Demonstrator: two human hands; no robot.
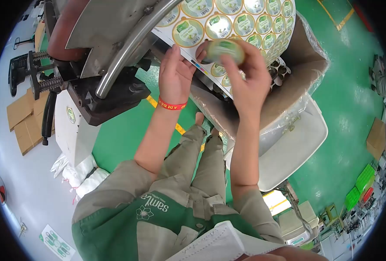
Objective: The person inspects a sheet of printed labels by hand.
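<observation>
My right hand (pixel 251 80) grips a round green piece with a gold rim (pixel 225 51), thumb across its face; it is blurred and matches the printed circles on the sheet. Beside it my left hand (pixel 175 76), with a red wristband (pixel 172 105), has its fingers extended and apart at the sheet's lower edge. The large white sheet (pixel 232 26) carries rows of round green-and-gold printed labels and lies behind both hands. Below the sheet stands a plastic-lined cardboard box (pixel 304 74), with cut-out scrap (pixel 280 71) showing inside.
On the left, close to my left hand, is a heavy machine with a curved metal bar (pixel 134 48) and a dark block (pixel 110 93). A cream plastic bin (pixel 288 148) stands under the box. White sacks (pixel 86 176) and flattened cardboard (pixel 27 119) lie at the left.
</observation>
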